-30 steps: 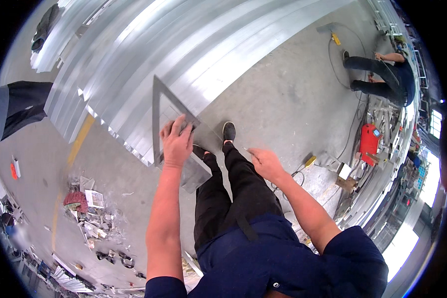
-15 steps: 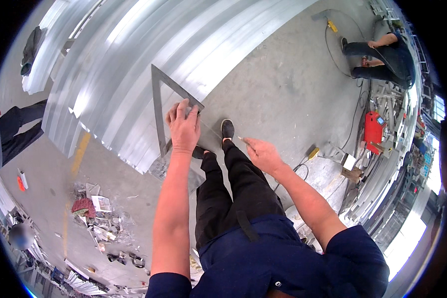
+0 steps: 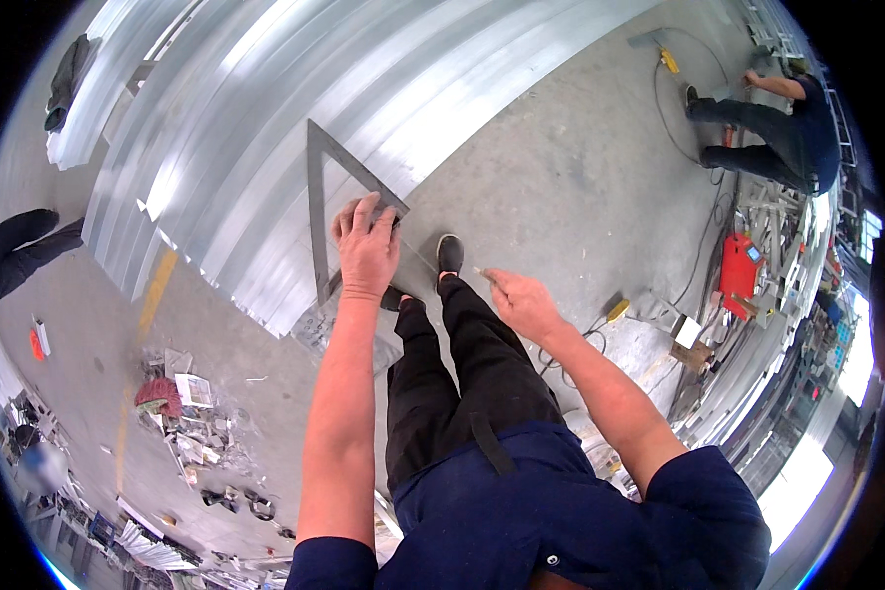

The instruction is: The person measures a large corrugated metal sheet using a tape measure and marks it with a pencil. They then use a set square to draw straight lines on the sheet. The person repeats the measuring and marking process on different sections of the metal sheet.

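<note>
My left hand (image 3: 367, 251) grips a dark grey triangular set square (image 3: 317, 202) along its edge nearest me, fingers bent over it. The square lies on the near ends of long silvery metal profiles (image 3: 226, 147), which rest side by side. My right hand (image 3: 524, 307) is raised to the right of the square, apart from it and from the metal. Its fingers are pinched around a thin, pencil-like stick (image 3: 479, 271), of which only a short pale tip shows. The rest of the stick is hidden by the fingers.
A co-worker (image 3: 767, 138) stands at the far right near a cable with a yellow connector (image 3: 669, 61). Red machine (image 3: 740, 275) and metal offcuts line the right. Scrap pile (image 3: 192, 403) lies on the floor at left. Another person's legs (image 3: 29, 251) show at the left edge.
The view has shifted slightly; my hands keep their holds on the set square and the stick. The co-worker at right has straightened and raised an arm. The legs at left have moved.
</note>
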A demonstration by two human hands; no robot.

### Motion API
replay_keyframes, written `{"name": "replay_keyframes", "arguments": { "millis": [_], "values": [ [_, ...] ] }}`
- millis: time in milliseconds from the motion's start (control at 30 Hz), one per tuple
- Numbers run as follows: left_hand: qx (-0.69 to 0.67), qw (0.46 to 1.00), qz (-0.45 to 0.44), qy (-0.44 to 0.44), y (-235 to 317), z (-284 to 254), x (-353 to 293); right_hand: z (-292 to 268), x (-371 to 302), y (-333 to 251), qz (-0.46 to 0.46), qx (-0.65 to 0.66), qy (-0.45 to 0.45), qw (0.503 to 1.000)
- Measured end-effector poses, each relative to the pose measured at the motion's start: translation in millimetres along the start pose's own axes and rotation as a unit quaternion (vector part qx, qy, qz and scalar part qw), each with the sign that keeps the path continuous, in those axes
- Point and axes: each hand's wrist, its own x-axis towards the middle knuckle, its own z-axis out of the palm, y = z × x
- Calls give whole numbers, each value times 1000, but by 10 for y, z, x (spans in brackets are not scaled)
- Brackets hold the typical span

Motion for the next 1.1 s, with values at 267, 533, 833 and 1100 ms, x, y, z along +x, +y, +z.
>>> {"name": "replay_keyframes", "arguments": {
  "millis": [267,533,833,1100],
  "values": [
    [0,1000,-1,5,-30,0,-15,-58,90,-71,-26,1,16,1000],
    [-15,1000,-3,8,-10,-18,6,-146,246,-169,-21,14,10,1000],
    [-30,999,-7,15,-8,-16,5,-199,859,-525,-77,8,48,996],
    [-30,999,-11,22,0,-11,14,-99,1294,-670,-116,-7,81,990]
  ]
}}
